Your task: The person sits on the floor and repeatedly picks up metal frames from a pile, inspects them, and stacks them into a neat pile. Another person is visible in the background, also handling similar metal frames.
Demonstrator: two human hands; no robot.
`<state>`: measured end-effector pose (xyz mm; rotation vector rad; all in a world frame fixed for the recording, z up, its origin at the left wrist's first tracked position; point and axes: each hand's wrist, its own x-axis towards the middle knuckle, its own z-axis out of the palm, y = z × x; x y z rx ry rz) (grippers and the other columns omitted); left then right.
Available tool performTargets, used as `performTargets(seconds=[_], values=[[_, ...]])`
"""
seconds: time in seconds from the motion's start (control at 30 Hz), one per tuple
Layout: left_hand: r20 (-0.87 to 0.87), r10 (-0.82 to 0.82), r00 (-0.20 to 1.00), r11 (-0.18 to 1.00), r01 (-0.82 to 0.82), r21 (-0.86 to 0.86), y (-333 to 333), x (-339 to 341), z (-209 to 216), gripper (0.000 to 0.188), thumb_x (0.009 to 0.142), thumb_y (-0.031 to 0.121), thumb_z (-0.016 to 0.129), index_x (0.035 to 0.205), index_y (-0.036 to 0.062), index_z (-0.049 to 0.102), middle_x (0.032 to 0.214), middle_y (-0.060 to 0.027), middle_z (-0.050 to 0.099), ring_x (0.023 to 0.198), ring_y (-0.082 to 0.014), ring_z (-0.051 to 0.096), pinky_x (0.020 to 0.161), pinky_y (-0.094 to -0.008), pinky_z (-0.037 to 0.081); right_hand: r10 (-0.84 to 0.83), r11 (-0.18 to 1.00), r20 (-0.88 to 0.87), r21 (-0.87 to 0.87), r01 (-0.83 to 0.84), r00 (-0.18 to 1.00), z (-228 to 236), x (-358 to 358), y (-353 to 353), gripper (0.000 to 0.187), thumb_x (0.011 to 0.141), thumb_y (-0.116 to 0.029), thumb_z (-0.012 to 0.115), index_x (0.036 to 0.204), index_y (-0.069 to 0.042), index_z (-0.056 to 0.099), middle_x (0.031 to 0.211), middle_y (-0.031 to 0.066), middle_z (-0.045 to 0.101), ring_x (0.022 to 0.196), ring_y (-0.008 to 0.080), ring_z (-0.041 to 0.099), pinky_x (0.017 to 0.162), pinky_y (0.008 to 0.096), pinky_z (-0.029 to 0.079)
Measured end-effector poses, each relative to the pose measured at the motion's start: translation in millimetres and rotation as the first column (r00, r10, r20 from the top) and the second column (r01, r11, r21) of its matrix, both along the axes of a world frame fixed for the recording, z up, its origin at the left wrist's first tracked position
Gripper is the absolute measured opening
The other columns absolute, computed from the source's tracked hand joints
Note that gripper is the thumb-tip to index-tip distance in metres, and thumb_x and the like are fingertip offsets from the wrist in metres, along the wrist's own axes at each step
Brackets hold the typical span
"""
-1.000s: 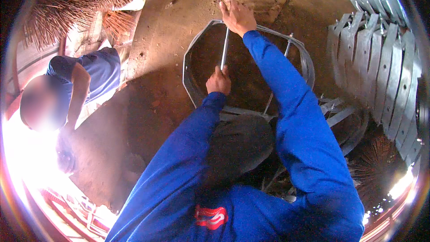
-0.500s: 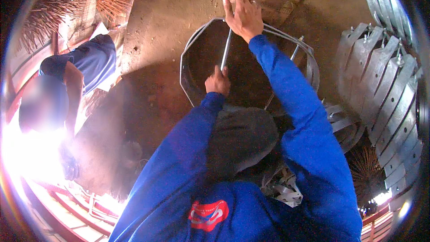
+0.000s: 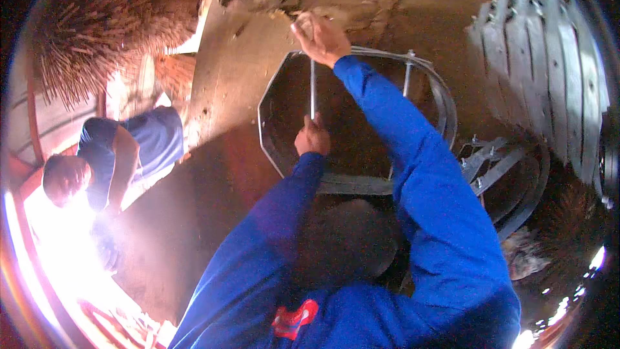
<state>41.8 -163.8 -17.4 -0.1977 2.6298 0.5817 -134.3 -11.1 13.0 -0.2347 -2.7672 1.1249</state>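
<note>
A many-sided hoop of grey metal strip [image 3: 355,185] lies on the brown floor in front of me. Inside it, my left hand [image 3: 312,137] is wrapped round the near end of a straight metal rod [image 3: 313,90], which reaches to the hoop's far side. My right hand [image 3: 324,41] is over that far side, near the rod's other end, with its fingers stretched out and somewhat blurred. A second rod [image 3: 407,77] with a nut at its end crosses the right part of the hoop.
Stacked bent metal strips [image 3: 536,71] stand at the right. Nearer are another round hoop [image 3: 516,210] and a bundle of thin rods [image 3: 568,220]. More rusty rods [image 3: 123,19] are piled far left. A co-worker [image 3: 129,148] bends beside a very bright glare at the left.
The whole view has shifted, so the hoop sits lower. My left hand still grips the rod; my right hand has turned leftward at its far end. The co-worker remains bent over.
</note>
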Motion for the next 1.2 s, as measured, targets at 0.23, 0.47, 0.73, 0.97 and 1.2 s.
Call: performTargets(seconds=[0.23,0.47,0.73,0.97,1.2], values=[[-0.502,-0.316,0.805,0.936,0.351,-0.027,-38.7,-7.7,4.5,0.031,0.083,0.026,0.062,0.101,0.0012,0.057,0.103,-0.0217,0.055,0.1,-0.0408,0.049,0.088,-0.0514,0.038,0.127,0.927,-0.252,0.373,-0.025,0.959,38.9,140.6,50.7,0.037,0.085,-0.034,0.057,0.109,-0.006,0.054,0.109,0.0188,0.054,0.1,0.0381,0.053,0.086,0.0468,0.044],[-0.116,-0.626,0.771,0.672,0.458,-0.582,-214.8,-86.7,-40.5,0.074,0.084,0.051,0.053,0.135,0.0006,0.038,0.135,-0.0185,0.046,0.117,-0.0405,0.049,0.095,-0.0484,0.043,-0.674,0.693,0.369,0.615,0.375,0.64,48.0,307.0,171.7,0.052,0.081,-0.04,0.061,0.116,-0.002,0.054,0.11,0.0187,0.059,0.096,0.0377,0.059,0.078,0.0458,0.051],[-0.245,-0.425,0.871,0.871,0.468,0.153,-188.5,-95.2,-45.2,0.029,0.081,0.022,0.062,0.082,-0.0063,0.067,0.074,-0.021,0.066,0.068,-0.0298,0.065,0.061,-0.0412,0.048,-0.593,0.805,0.381,0.292,0.517,0.709,-3.3,355.6,176.5,0.028,0.08,-0.024,0.062,0.087,0.003,0.068,0.088,0.0236,0.066,0.086,0.0382,0.065,0.075,0.0464,0.053],[-0.289,-0.441,0.85,0.828,0.509,0.234,-204.1,-14.0,78.3,0.035,0.082,0.024,0.062,0.082,-0.0109,0.064,0.069,-0.0153,0.064,0.06,-0.02,0.056,0.055,-0.0368,0.043,-0.504,0.789,0.117,0.465,0.401,0.856,120.1,391.2,180.9,0.034,0.082,-0.03,0.061,0.077,0.004,0.066,0.076,0.0243,0.064,0.073,0.0405,0.063,0.069,0.0473,0.052],[-0.191,-0.419,0.888,0.656,0.441,0.612,-85.8,85.4,186.9,0.028,0.082,0.021,0.062,0.085,-0.0067,0.059,0.074,-0.0053,0.06,0.067,-0.0144,0.052,0.057,-0.0314,0.042,-0.599,0.54,0.036,0.756,0.37,0.8,227.4,498.5,265.2,0.024,0.079,-0.021,0.061,0.084,0.002,0.066,0.079,0.0222,0.065,0.074,0.0341,0.066,0.069,0.0418,0.053]])
